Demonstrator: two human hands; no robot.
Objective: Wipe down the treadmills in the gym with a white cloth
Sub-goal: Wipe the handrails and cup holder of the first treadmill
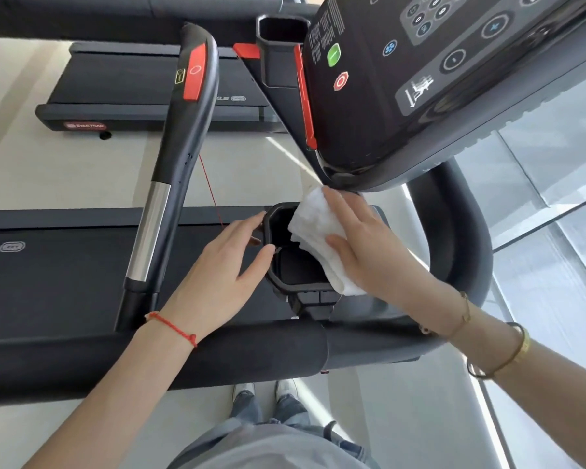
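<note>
White cloth (315, 231) under R hand (369, 245), prob. on cupholder rim (274, 282).

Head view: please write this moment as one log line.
step: wiping cup holder rim | right hand: presses cloth on rim | left hand: touches rim, steadying | console: above, untouched

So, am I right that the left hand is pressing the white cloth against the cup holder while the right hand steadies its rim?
Not quite: the hands are swapped. The head view shows the right hand pressing the white cloth against the cup holder, while the left hand steadies its rim.
</note>
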